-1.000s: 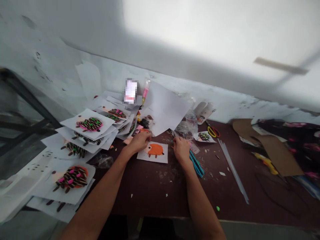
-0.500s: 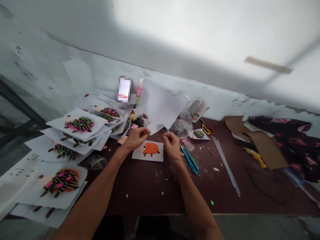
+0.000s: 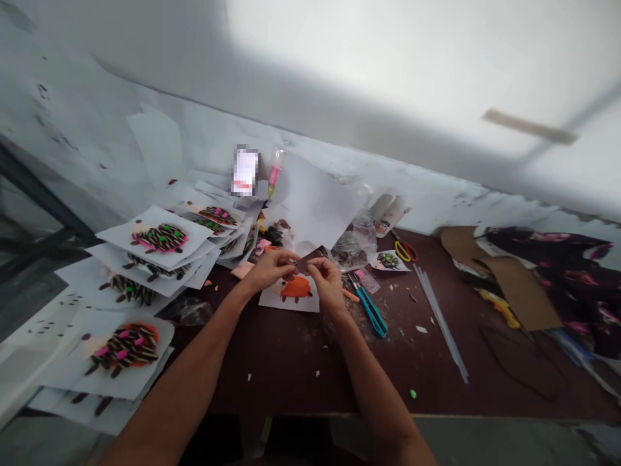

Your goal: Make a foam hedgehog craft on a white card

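Note:
Over the far edge of a white card [image 3: 303, 304], my left hand [image 3: 270, 268] and my right hand [image 3: 326, 279] face each other with fingertips nearly touching. Both are pinched; a tiny dark thing shows at the left fingertips, and whatever the right fingers grip is too small to name. On the card lies a flat orange hedgehog-shaped body [image 3: 295, 287] with small brown feet. Its upper left part is hidden behind my left hand. Teal-handled scissors [image 3: 372, 312] rest right of my right hand.
Stacked hedgehog cards [image 3: 160, 237] fill the left side. Red and yellow scissors [image 3: 405, 251], clear sticks [image 3: 441, 323], a yellow tool [image 3: 499, 307], cardboard [image 3: 524, 291] and dark flowered cloth [image 3: 577, 278] lie to the right. A phone [image 3: 246, 171] leans at the back.
My two hands have come closer together, the left moving right and the right moving slightly left, now above the card's far edge. The whole view has shifted slightly.

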